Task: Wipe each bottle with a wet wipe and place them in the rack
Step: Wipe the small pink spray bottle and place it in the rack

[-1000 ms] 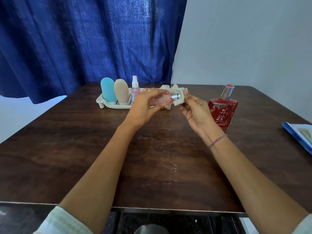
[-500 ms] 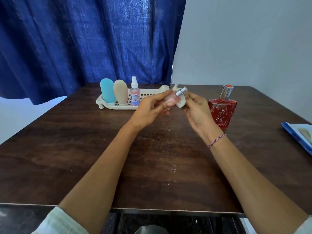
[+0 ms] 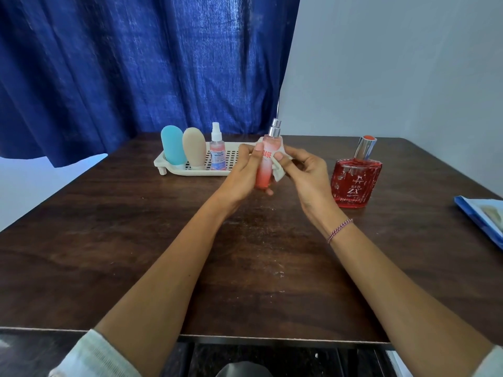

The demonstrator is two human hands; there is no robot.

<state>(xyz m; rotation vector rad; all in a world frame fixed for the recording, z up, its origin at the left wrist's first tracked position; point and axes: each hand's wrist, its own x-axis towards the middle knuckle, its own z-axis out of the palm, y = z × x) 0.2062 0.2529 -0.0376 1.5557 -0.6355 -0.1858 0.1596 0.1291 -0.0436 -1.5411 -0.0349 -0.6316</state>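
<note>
One wide-angle camera, worn on the person's head, looked forward and down across a dark table (image 3: 122, 254). The table's near edge ran along 6 o'clock, close beneath the lens. The rack (image 3: 206, 172) sat farther off toward 11 o'clock, before a blue curtain (image 3: 122, 63).

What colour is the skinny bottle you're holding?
The bottle is pale pink fading to red at its base, with a silver sprayer; the head view shows it.
</note>
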